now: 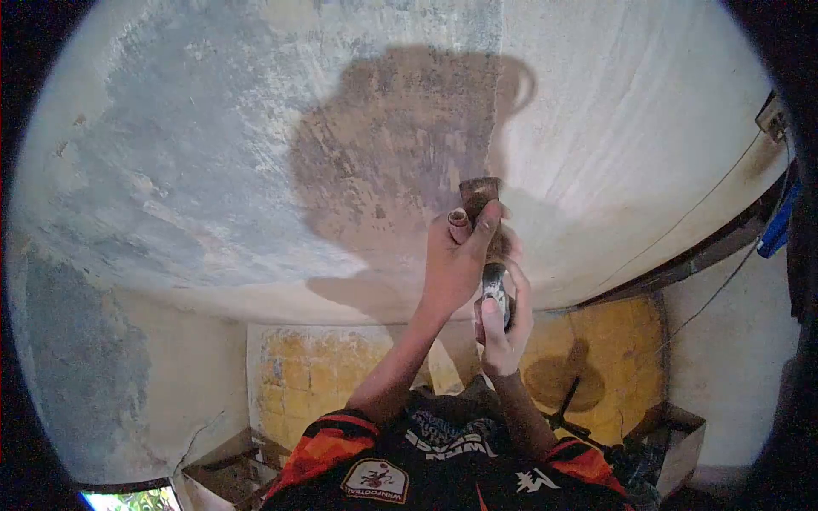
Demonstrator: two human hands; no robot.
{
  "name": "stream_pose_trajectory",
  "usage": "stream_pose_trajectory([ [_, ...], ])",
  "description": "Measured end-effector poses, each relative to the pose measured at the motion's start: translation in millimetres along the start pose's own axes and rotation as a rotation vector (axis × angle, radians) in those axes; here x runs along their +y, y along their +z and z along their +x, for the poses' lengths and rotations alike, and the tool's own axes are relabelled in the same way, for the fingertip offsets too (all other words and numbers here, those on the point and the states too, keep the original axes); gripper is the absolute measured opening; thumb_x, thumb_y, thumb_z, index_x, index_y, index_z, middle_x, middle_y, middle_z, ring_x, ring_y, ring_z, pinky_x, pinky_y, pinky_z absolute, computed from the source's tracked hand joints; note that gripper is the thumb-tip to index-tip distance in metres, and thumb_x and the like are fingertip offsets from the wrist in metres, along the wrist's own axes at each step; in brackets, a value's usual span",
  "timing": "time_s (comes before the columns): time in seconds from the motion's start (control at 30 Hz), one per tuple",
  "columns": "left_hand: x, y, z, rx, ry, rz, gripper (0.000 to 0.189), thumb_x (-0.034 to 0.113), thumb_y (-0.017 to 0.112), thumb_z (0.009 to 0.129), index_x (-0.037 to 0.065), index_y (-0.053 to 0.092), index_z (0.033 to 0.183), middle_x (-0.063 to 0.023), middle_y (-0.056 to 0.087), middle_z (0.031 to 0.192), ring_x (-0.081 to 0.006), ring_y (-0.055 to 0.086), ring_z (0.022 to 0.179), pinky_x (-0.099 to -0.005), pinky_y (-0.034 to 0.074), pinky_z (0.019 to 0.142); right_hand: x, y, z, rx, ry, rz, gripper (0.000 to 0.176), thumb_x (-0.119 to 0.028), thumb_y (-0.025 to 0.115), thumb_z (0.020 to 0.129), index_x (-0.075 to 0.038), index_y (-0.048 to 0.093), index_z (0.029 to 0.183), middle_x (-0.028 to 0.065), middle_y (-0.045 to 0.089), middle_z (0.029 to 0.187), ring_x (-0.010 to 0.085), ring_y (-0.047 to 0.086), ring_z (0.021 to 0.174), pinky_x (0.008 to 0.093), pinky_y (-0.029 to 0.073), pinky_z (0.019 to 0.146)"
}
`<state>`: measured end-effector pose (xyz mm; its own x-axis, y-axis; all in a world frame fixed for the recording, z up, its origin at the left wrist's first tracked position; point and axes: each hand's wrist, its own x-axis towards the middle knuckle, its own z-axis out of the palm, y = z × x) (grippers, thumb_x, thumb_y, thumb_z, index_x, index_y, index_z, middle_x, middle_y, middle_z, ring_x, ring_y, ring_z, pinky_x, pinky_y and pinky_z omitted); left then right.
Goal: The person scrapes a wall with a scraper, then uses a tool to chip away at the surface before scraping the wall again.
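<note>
In front of the wall (579, 128), my right hand (504, 328) is closed round the black handle (493, 279) of a scraper, its thumb on a whitish smeared patch. The scraper's wide brown blade (479, 188) points up and away from me. My left hand (452, 264) is closed, with a small brown rolled piece, apparently sandpaper (458, 223), sticking out between its fingers. The left thumb lies against the scraper just below the blade. The left fingers behind the tool are mostly hidden.
Grey, scraped patches (204, 128) cover the wall's left part; the right is pale. Below lies a yellow tiled floor (307, 375). Open boxes (230, 468) stand low left and right, with a dark stand (567, 409) near the right one. A cable (711, 189) runs from a socket (771, 117).
</note>
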<state>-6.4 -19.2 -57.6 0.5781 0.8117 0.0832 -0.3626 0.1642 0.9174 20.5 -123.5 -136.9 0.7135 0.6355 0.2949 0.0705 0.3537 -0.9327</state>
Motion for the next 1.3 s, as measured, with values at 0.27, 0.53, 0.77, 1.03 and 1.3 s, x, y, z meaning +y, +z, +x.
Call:
stream_pose_trajectory([
  [0.27, -24.0, -8.3, 0.2, 0.102, 0.015, 0.145, 0.021, 0.015, 0.056, 0.097, -0.002, 0.062, 0.086, -0.0036, 0.060, 0.064, -0.0085, 0.056, 0.057, -0.0255, 0.041, 0.050, 8.8, -12.7, -14.8, -0.089, 0.271, -0.059, 0.066, -0.041, 0.058, 0.093, 0.004, 0.043, 0.140, 0.0086, 0.065, 0.096, 0.0117, 0.058, 0.078, 0.0245, 0.047, 0.072],
  [0.53, -31.8, -8.9, -1.1, 0.137, 0.101, 0.039, 0.019, 0.014, 0.059, 0.095, -0.003, 0.064, 0.088, -0.0039, 0.063, 0.070, -0.0106, 0.058, 0.059, -0.0256, 0.045, 0.052, 26.1, -23.4, -6.1, -0.069, 0.096, -0.121, 0.063, -0.038, 0.062, 0.091, 0.006, 0.049, 0.134, 0.0014, 0.061, 0.076, 0.0063, 0.053, 0.066, 0.0216, 0.042, 0.057],
  [0.77, 25.4, 11.5, 8.1, 0.123, 0.011, 0.075, 0.019, 0.012, 0.058, 0.095, -0.002, 0.064, 0.083, -0.0021, 0.061, 0.066, -0.0074, 0.054, 0.056, -0.0248, 0.042, 0.049, -22.9, 1.7, 18.2, -0.109, 0.200, 0.140, 0.063, -0.030, 0.058, 0.094, 0.005, 0.038, 0.142, -0.0004, 0.054, 0.073, 0.0060, 0.044, 0.056, 0.0208, 0.035, 0.050],
  [1.03, 22.2, 11.6, 10.0, 0.102, 0.057, 0.008, 0.022, 0.011, 0.057, 0.096, -0.002, 0.061, 0.078, -0.0018, 0.056, 0.058, -0.0073, 0.051, 0.049, -0.0247, 0.039, 0.043, -25.9, -7.4, 15.3, -0.145, 0.259, 0.088, 0.055, -0.023, 0.056, 0.096, 0.002, 0.041, 0.142, 0.0008, 0.056, 0.074, 0.0075, 0.047, 0.058, 0.0213, 0.039, 0.054],
  [1.3, 25.3, 13.9, 8.3, 0.092, 0.005, -0.060, 0.024, 0.015, 0.057, 0.097, -0.002, 0.060, 0.080, -0.0027, 0.056, 0.058, -0.0091, 0.052, 0.048, -0.0242, 0.042, 0.044, -34.8, -4.2, 9.5, -0.113, 0.229, 0.063, 0.064, -0.032, 0.058, 0.094, 0.005, 0.038, 0.143, 0.0024, 0.054, 0.073, 0.0064, 0.045, 0.054, 0.0211, 0.035, 0.047],
])
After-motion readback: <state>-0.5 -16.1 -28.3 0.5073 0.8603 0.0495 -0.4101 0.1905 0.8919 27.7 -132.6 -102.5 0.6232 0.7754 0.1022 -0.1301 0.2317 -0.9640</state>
